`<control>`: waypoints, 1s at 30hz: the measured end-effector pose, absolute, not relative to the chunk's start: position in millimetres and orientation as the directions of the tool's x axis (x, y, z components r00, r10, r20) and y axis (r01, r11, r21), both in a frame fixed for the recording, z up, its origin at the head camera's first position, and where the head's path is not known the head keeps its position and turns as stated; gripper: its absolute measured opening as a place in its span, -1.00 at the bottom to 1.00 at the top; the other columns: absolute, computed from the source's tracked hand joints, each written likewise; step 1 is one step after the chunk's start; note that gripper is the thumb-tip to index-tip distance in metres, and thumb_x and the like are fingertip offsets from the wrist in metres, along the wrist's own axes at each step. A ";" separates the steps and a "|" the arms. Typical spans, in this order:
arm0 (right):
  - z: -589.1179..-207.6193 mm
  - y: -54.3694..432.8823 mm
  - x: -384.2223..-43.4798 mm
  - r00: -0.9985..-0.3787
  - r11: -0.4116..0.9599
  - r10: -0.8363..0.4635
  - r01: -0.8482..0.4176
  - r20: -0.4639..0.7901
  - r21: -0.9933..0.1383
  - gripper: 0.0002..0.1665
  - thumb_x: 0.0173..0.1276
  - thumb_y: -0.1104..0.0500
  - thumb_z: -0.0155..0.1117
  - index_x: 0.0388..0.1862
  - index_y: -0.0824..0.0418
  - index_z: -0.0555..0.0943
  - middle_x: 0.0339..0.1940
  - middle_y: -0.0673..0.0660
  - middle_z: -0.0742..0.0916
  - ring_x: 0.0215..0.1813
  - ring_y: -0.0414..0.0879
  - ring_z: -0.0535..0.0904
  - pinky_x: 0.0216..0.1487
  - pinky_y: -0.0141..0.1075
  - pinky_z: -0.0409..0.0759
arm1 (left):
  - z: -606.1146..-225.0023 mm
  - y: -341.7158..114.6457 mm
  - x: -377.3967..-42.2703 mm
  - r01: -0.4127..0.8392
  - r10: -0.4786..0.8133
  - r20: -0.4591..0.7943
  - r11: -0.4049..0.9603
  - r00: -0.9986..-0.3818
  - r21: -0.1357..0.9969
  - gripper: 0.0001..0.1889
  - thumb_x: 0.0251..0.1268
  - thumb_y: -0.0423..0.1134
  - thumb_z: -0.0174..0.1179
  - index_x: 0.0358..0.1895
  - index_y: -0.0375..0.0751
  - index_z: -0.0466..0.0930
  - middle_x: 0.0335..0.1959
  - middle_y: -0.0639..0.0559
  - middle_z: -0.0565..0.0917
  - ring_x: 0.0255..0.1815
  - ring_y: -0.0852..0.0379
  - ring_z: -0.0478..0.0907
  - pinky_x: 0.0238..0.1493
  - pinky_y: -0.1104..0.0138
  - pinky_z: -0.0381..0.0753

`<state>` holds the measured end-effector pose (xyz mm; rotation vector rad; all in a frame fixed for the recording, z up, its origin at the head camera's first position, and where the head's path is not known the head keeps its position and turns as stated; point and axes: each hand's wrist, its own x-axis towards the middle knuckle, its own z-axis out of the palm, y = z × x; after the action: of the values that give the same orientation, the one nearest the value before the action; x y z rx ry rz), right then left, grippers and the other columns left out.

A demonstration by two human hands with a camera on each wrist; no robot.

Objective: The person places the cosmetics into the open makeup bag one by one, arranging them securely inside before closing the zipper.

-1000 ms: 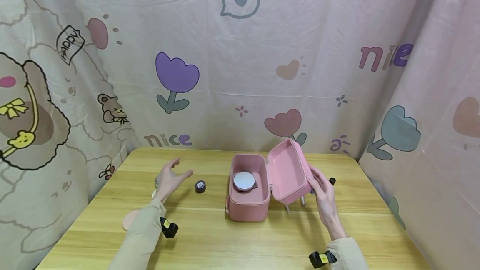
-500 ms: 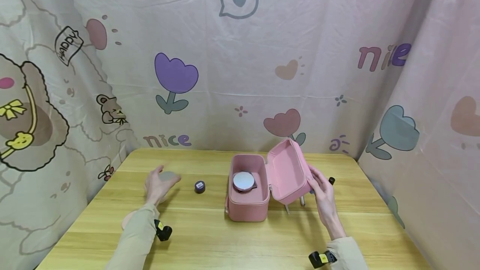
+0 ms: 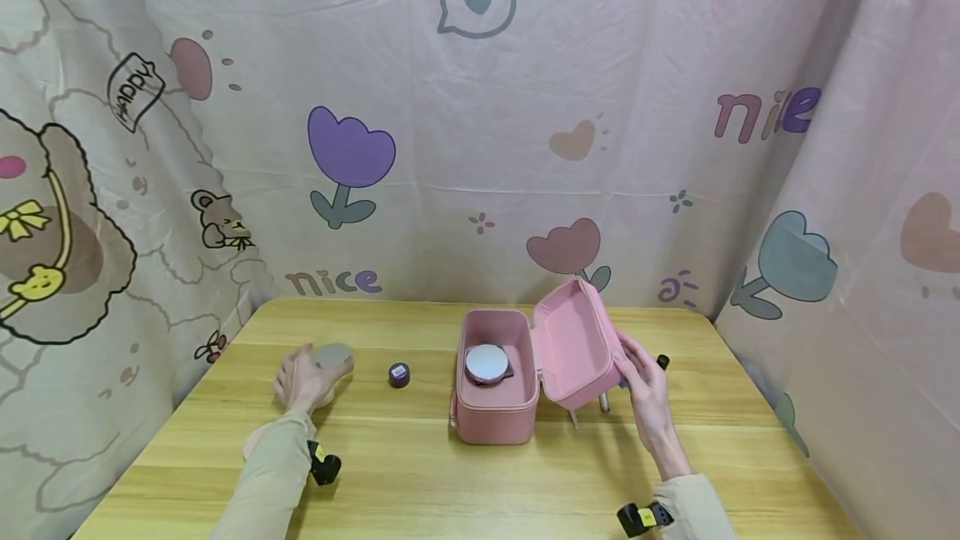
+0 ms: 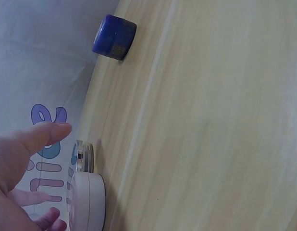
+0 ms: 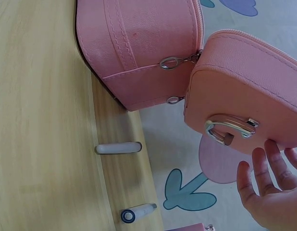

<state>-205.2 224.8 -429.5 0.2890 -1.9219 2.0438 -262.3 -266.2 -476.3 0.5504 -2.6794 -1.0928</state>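
Observation:
At the left of the head view my left hand (image 3: 300,383) hovers over a pair of round compacts, thumb and fingers spread apart. One is a grey-topped compact (image 3: 331,354); beside it, a white compact (image 4: 93,202) is partly covered by the hand in the head view. A pink zip-up cosmetic case (image 3: 497,425) stands open at mid-table, holding a round white-topped compact (image 3: 487,362). My right hand (image 3: 651,390) holds the outer edge of the case's lid (image 3: 576,344), tilted out to the right. The right wrist view shows its fingers against the lid's outer face, near the handle (image 5: 230,127).
A small dark blue jar (image 3: 399,374) sits between the left hand and the case. A pale pink disc (image 3: 252,442) lies partly under the left sleeve. Behind the lid are slim tubes (image 5: 118,147) and a black-capped item (image 3: 663,362). A printed curtain (image 3: 450,257) hangs behind the table.
My left hand has moved left and slightly down, away from the blue jar to the compacts. The right hand and the lid have stayed in place.

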 end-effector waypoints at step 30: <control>-430.9 225.4 -205.7 -0.924 -0.044 0.095 -0.376 0.371 -0.925 -0.45 0.59 0.28 -0.03 0.44 0.53 0.27 0.06 -0.28 0.69 0.10 -0.43 0.60 0.11 -0.58 0.58 | -488.4 -274.8 -271.7 -0.340 -0.420 -0.033 0.683 -0.907 0.646 -0.03 0.04 0.03 0.39 0.45 -0.44 0.17 0.22 -0.64 0.33 0.21 -0.53 0.23 0.23 -0.28 0.20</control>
<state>-205.7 225.4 -430.9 0.2989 -1.9135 2.0369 -271.7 -274.8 -488.4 0.6283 -2.7730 -1.0284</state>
